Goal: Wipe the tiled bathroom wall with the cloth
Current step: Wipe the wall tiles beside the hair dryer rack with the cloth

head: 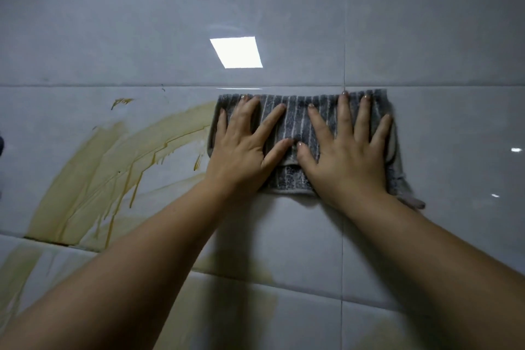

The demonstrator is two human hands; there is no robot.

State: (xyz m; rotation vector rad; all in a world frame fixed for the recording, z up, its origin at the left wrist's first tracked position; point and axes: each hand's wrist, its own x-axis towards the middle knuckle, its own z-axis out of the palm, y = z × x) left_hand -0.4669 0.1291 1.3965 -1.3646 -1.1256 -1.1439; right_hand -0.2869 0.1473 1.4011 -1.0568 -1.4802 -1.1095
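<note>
Head view: yellow stain (85, 179) streaks the tiled wall (426, 37) beside the cloth (297, 119).

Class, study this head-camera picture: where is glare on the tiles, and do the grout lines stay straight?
Head view: a four-sided glare patch sits on the wall above the cloth; small glints at right; the lower grout line bows, wide-angle distortion.

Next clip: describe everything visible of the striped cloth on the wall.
The cloth is dark grey with thin pale vertical stripes and looks like terry towelling. It is folded into a wide rectangular pad, with a pale hem along the bottom and a loose corner drooping at lower right. It lies flat against the tiled wall, just under a horizontal grout line. The left hand and right hand press on it with spread fingers. Its left edge meets a yellowish smear.
</note>
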